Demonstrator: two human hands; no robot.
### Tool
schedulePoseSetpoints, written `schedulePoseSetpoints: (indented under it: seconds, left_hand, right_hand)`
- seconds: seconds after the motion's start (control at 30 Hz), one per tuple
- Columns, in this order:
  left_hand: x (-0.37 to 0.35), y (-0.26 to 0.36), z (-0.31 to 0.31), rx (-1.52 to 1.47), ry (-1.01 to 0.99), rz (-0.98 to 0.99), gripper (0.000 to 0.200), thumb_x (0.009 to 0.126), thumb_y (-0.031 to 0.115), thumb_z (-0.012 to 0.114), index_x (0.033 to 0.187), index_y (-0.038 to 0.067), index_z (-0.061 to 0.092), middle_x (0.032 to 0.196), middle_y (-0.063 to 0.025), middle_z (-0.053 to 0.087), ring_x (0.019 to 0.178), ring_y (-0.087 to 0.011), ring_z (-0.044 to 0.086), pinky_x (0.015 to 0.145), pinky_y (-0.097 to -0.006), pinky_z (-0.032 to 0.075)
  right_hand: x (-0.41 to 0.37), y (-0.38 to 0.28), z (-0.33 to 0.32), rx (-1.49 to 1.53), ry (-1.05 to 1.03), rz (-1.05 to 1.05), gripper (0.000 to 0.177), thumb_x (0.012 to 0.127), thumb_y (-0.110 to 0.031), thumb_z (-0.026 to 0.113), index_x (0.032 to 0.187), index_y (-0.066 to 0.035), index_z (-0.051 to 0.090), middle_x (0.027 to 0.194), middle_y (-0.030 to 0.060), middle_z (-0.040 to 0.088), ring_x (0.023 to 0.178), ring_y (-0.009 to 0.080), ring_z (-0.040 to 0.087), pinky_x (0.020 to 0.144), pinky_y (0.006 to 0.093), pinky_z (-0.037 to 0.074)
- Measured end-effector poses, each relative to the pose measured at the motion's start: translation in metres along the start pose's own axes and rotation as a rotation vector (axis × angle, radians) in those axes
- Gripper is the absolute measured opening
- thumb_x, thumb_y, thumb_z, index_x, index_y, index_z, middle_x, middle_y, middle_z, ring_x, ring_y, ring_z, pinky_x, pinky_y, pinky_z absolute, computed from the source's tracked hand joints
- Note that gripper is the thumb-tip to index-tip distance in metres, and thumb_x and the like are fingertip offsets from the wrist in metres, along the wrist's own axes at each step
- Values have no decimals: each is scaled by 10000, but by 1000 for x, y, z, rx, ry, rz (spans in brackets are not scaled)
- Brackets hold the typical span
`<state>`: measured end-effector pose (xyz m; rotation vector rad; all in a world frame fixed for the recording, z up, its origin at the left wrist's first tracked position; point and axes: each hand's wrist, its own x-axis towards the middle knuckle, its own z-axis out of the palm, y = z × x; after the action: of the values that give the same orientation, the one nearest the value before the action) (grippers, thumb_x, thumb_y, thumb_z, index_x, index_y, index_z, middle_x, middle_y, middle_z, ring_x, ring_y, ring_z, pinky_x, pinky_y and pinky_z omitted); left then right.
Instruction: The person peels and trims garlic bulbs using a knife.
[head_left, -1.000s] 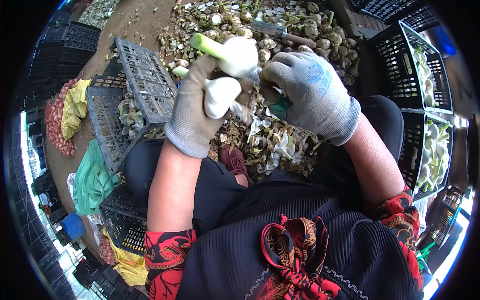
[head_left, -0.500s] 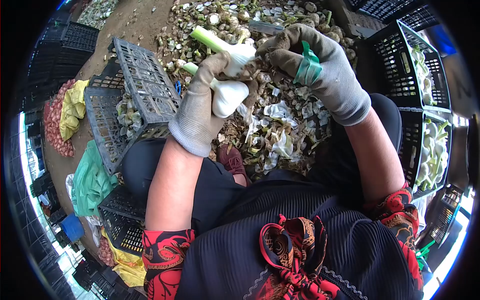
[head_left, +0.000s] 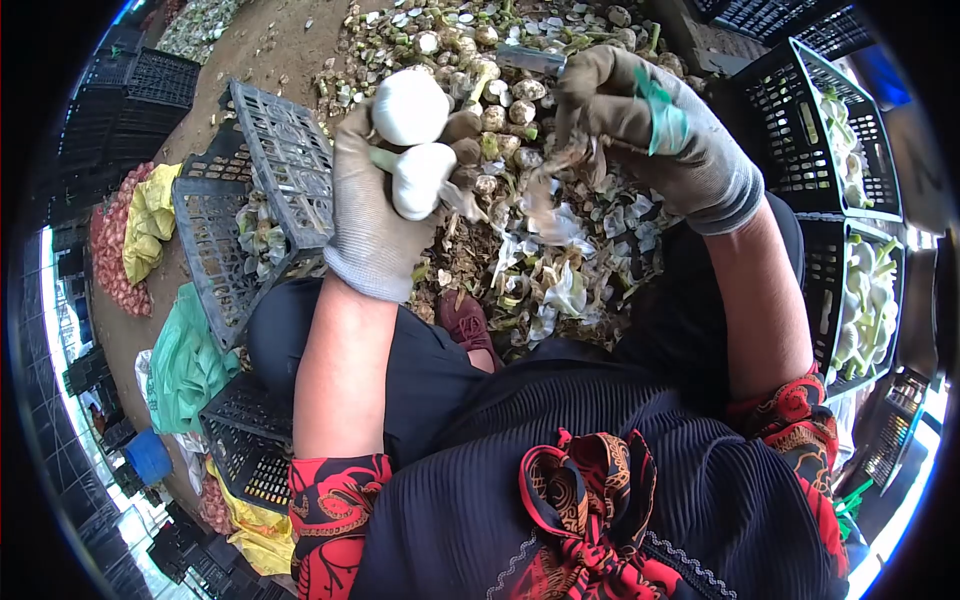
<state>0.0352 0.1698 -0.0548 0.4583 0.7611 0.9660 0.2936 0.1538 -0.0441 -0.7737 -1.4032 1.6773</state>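
Observation:
My left hand (head_left: 375, 200) is closed around two white garlic bulbs. The upper bulb (head_left: 411, 107) is round and smooth, facing up. The lower bulb (head_left: 422, 181) has a pale green stem passing between my thumb and palm, and a shred of skin at its root side. My right hand (head_left: 655, 130), a teal band wrapped on one finger, is closed with brown dry garlic skin (head_left: 592, 165) hanging under the fingers. A flat knife blade (head_left: 530, 59) juts left from this hand; its handle is hidden. Both hands wear dirty grey gloves and are apart.
Garlic trimmings and peelings (head_left: 565, 285) cover the ground ahead. Stacked black crates (head_left: 815, 300) of trimmed garlic stand at the right. A tilted grey crate (head_left: 290, 150) is at the left, near a green bag (head_left: 190, 345) and a red net sack (head_left: 120, 240).
My left hand has turned and shifted slightly left, bringing the upper bulb's round end into view. My right hand has moved right, away from the bulbs, with loose skin trailing below it.

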Motion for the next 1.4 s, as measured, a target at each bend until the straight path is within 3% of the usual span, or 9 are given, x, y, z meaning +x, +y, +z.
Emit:
schedulePoseSetpoints:
  seconds: [0.2,0.27,0.37,0.53,0.63,0.83,1.0,1.13,1.4]
  left_hand:
    - [-4,3,-1,-21,-30,139,528,962,456,418,1255,38,552,1040,-193,693,835,-260,716,662,-381,618]
    - [-5,1,3,97,6,200,524,961,445,428,1257,30,549,1060,-196,689,868,-262,713,682,-391,619]
    - [-1,-9,9,209,48,289,514,931,418,516,1259,23,541,1028,-138,674,872,-211,693,711,-346,605]
    - [-3,-34,35,703,109,416,517,851,280,692,1282,53,517,1097,-101,621,923,-182,635,767,-292,545]
    - [17,-47,26,1251,21,877,805,704,234,798,1379,46,401,1179,-162,532,1014,-289,608,899,-362,529]
    - [10,-20,41,887,-183,794,790,807,284,679,1438,-31,322,1334,-202,449,1258,-298,469,1130,-390,341]
    - [13,-9,39,254,23,429,403,996,320,465,1260,24,536,1177,-117,625,1095,-230,582,1005,-397,445]
    - [14,-14,37,296,-38,370,367,996,297,467,1238,36,557,1148,-125,631,1057,-234,588,975,-399,455]
    - [10,-19,42,458,24,377,345,967,255,498,1220,31,564,1087,-105,651,968,-184,618,891,-352,493]
  right_hand:
    - [2,29,5,-833,-323,255,394,960,-296,626,1219,-3,579,1099,132,651,925,226,670,786,312,542]
    - [-1,24,21,-962,-59,131,462,982,-378,581,1279,-26,554,1127,137,638,1007,221,629,854,319,512]
    - [8,20,36,-164,64,219,698,955,-582,507,1435,-82,423,1312,84,550,1145,220,589,908,353,503]
    - [31,47,67,569,185,123,654,947,-644,447,1366,-143,473,1284,88,565,1142,220,575,900,420,519]
    - [42,51,57,944,254,84,579,970,-584,468,1252,-81,520,1162,93,606,1054,225,611,950,392,505]
    - [31,55,15,1132,59,-3,658,940,-622,474,1320,-85,485,1205,135,619,1078,284,637,952,473,515]
    - [32,42,13,1151,165,-88,637,940,-593,485,1305,-71,499,1204,157,630,1086,321,638,947,547,506]
    - [34,49,-2,1178,-84,-175,725,941,-627,453,1360,-37,480,1327,200,564,1208,326,570,1069,497,422]
    - [27,58,-14,1346,-20,-177,714,929,-648,459,1302,-43,528,1209,241,602,1046,380,625,906,500,527]
